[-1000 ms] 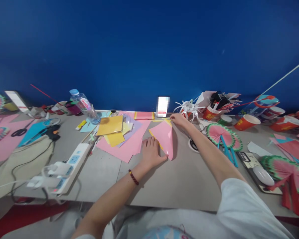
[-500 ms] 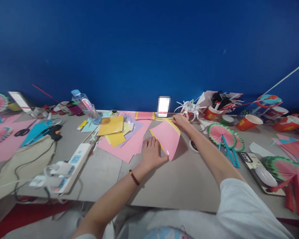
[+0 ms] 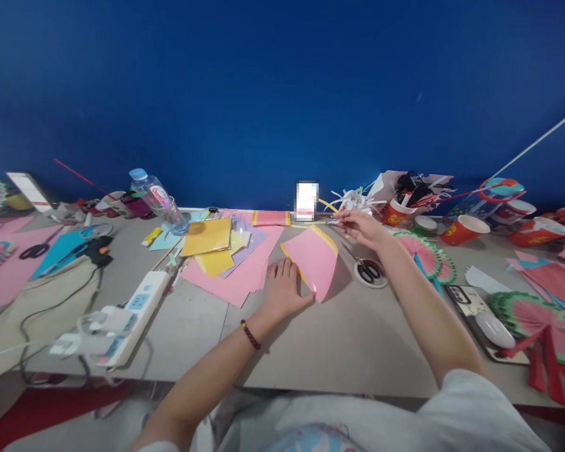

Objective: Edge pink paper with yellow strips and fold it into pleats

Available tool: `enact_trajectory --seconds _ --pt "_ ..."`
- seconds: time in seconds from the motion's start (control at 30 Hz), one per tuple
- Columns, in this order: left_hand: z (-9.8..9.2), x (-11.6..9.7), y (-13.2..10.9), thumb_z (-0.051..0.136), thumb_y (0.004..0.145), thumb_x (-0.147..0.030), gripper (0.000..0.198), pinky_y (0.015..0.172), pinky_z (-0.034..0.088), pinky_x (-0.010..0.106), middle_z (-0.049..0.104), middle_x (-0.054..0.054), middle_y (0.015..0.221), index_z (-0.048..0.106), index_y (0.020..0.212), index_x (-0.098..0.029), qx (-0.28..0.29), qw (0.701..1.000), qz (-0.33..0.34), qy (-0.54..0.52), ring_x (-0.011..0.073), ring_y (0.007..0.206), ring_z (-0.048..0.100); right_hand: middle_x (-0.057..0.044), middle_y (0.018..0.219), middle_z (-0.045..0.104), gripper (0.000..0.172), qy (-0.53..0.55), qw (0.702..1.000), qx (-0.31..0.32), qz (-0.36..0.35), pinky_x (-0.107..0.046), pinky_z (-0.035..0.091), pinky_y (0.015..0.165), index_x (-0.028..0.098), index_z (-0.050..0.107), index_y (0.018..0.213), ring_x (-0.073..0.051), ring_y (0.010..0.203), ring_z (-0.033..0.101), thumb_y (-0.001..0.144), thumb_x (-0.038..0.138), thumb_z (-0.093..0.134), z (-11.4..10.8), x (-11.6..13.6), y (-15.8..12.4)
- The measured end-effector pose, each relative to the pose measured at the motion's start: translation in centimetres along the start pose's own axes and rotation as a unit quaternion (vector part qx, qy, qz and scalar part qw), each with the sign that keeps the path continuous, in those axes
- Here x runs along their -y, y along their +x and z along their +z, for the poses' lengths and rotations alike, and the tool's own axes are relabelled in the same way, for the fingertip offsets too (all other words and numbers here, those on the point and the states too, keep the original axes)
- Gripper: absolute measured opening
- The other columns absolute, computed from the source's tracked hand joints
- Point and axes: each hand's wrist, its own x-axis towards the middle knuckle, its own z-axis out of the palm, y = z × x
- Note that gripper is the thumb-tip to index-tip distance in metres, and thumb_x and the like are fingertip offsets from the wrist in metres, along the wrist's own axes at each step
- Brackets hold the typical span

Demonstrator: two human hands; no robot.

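Palm down on the table, my left hand has its fingers spread along the left edge of a curved pink paper sheet with yellow borders. The thumb touches the sheet's bottom corner. A thin yellow paper strip is pinched in my right hand, raised beyond the sheet's upper right. Below that hand, black-handled scissors lie over a white tape roll. A folded pink strip with yellow ends lies near the wall, left of a propped phone.
Pink, yellow and purple papers lie left, beside a power strip and a leaning bottle. White paper shreds and red paper cups line the back right. Watermelon-like paper fans and a mouse are at the right.
My right hand has moved right and lifted off the sheet's top edge, with a yellow strip in its fingers. The scissors have come into view. My left hand stays on the sheet.
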Motion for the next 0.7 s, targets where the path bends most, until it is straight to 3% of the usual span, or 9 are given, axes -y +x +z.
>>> enact_trajectory --seconds 0.1,0.27,0.33,0.43,0.53,0.7 --pt "0.1 0.1 -0.1 0.060 0.068 -0.061 0.071 0.105 0.026 0.051 0.046 0.020 0.134 0.048 0.119 -0.013 -0.005 1.000 0.001 0.001 0.0359 0.127 0.039 -0.004 0.082 0.065 0.019 0.039 0.998 0.035 -0.019 -0.030 0.053 0.075 0.017 0.066 0.088 -0.014 0.078 0.062 0.071 0.021 0.057 0.1 0.5 -3.5" --pt "0.2 0.2 -0.1 0.060 0.067 -0.062 0.073 0.106 0.025 0.051 0.046 0.020 0.135 0.047 0.120 -0.013 0.003 1.000 0.005 0.003 0.0362 0.129 0.036 -0.005 0.097 0.068 0.021 -0.099 0.983 0.039 -0.151 -0.035 0.050 0.087 0.023 0.071 0.096 -0.018 0.091 0.063 0.079 0.027 0.059 0.4 2.0 -10.0" --pt "0.1 0.2 -0.1 0.060 0.067 -0.062 0.073 0.106 0.025 0.051 0.046 0.019 0.135 0.047 0.120 -0.014 0.002 1.000 0.003 0.003 0.0359 0.129 0.036 -0.005 0.100 0.068 0.018 -0.170 0.960 0.013 -0.223 -0.033 0.050 0.084 0.025 0.073 0.094 -0.019 0.096 0.062 0.081 0.027 0.060 0.7 2.6 -12.3" --pt "0.0 0.2 -0.1 0.060 0.068 -0.061 0.068 0.105 0.026 0.051 0.047 0.018 0.133 0.049 0.115 -0.015 0.001 1.000 0.007 0.004 0.0352 0.128 0.037 -0.005 0.096 0.069 0.018 -0.179 0.941 0.051 -0.282 -0.029 0.053 0.072 0.028 0.073 0.093 -0.018 0.092 0.065 0.086 0.027 0.057 1.1 2.6 -15.0" --pt "-0.2 0.1 0.0 0.062 0.069 -0.057 0.059 0.104 0.029 0.048 0.050 0.015 0.129 0.051 0.111 -0.016 0.003 1.000 0.027 -0.002 0.0334 0.126 0.039 -0.006 0.092 0.069 0.020 -0.173 0.934 0.088 -0.300 -0.032 0.053 0.076 0.031 0.073 0.097 -0.020 0.095 0.064 0.088 0.027 0.056 1.3 1.8 -16.9" --pt "-0.4 0.1 0.1 0.061 0.072 -0.054 0.055 0.102 0.033 0.045 0.053 0.014 0.124 0.052 0.110 -0.016 0.016 0.999 0.042 -0.016 0.0315 0.120 0.045 -0.005 0.085 0.068 0.017 -0.145 0.943 0.082 -0.289 -0.033 0.053 0.075 0.033 0.073 0.094 -0.020 0.087 0.064 0.087 0.035 0.058 0.6 0.3 -19.0"
